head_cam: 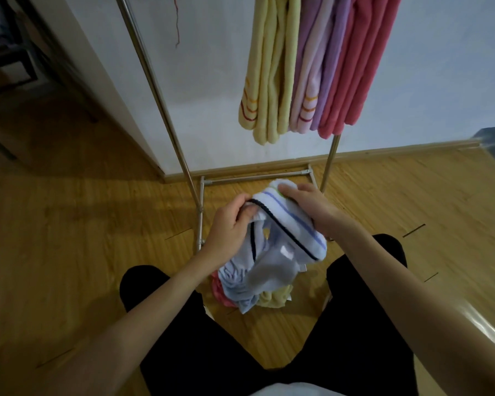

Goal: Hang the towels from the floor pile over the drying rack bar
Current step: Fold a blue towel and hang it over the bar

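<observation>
Now white towel (286,224) diagonal btwn hands.

Both bare forearms reach forward and down, converging between the spread knees. The left hand (230,224) curls its fingers (247,211) around an edge of the white towel (286,224); the right hand (303,202) grips its top from above, knuckles up.

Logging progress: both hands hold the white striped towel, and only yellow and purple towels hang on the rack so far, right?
Not quite. Head view: a yellow towel, a purple towel and also a coral-pink towel hang there. Both hands do hold the white striped towel.
</observation>
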